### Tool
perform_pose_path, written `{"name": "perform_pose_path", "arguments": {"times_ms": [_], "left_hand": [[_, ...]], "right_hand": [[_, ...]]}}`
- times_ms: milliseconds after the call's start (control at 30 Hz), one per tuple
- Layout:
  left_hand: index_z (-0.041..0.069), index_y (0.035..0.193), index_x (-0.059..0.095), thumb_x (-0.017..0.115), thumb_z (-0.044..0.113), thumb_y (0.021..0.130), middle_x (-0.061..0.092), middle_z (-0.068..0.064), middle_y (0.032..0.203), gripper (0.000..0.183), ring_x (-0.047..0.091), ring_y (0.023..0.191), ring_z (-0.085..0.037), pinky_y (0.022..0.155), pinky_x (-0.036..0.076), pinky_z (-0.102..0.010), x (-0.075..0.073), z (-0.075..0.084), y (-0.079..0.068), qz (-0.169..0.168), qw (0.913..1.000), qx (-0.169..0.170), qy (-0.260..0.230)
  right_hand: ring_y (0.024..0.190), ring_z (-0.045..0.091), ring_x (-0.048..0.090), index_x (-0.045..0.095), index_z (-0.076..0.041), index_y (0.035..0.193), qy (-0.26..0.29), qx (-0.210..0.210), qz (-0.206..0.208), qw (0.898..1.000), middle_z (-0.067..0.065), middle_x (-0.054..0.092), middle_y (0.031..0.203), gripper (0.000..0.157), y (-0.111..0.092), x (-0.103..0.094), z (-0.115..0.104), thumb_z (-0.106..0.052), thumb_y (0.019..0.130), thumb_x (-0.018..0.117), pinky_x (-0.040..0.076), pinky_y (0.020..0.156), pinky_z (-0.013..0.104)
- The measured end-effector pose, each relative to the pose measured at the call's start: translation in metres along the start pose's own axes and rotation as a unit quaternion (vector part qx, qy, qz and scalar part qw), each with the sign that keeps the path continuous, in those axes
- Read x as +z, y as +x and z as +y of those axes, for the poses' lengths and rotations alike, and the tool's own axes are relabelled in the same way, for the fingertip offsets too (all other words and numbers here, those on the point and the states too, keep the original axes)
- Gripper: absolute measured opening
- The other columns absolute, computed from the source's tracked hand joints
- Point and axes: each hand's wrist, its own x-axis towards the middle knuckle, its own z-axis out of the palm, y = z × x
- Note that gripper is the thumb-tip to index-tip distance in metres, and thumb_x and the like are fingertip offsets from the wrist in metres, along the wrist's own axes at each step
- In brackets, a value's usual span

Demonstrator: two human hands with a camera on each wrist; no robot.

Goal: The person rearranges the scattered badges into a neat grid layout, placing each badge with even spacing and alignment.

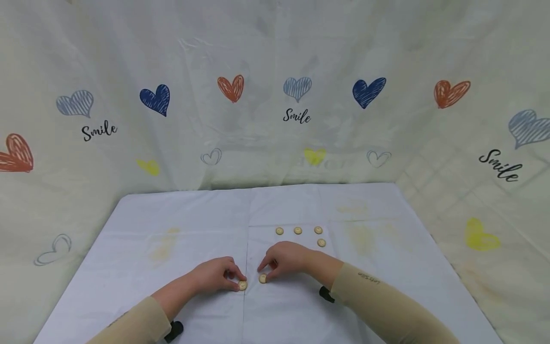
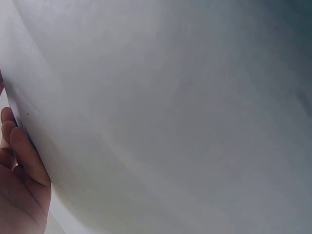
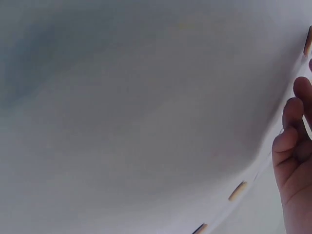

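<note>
Near the middle of the white-covered table, my left hand (image 1: 215,275) pinches a small round wooden button (image 1: 242,285) between thumb and forefinger. To its right, my right hand (image 1: 287,259) has thumb and forefinger at the rim of another wooden button (image 1: 262,278), the thumb on its right side. Beyond the right hand lie more buttons: a row of three, with one button (image 1: 279,231) at its left end, and a single button (image 1: 321,242) below the row's right end. The left wrist view shows the left hand's (image 2: 24,180) curled fingers at its edge, their tips partly hidden.
A white cloth (image 1: 129,267) with creases and faint yellow stains covers the table. Behind it hangs a pale curtain (image 1: 258,48) printed with hearts and the word Smile. Edge-on in the right wrist view, a button (image 3: 238,191) lies left of the right hand.
</note>
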Motion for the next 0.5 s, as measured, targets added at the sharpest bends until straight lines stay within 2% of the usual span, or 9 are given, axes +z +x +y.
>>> {"name": "perform_pose_path", "arguments": {"times_ms": [500], "left_hand": [[0.038,0.098,0.078,0.081,0.038,0.081,0.055,0.013,0.083,0.017,0.049,0.074,-0.004,0.066,0.041,-0.026,-0.0014,-0.0018,-0.0005,0.0,1.0,0.004,-0.005]], "right_hand": [[0.069,-0.001,0.048,0.078,-0.032,0.108,-0.029,-0.007,-0.017,0.999,-0.021,0.057,0.074,0.023,0.0042,0.0023,-0.0072,-0.035,0.085,0.079,0.04,0.066,0.018]]}}
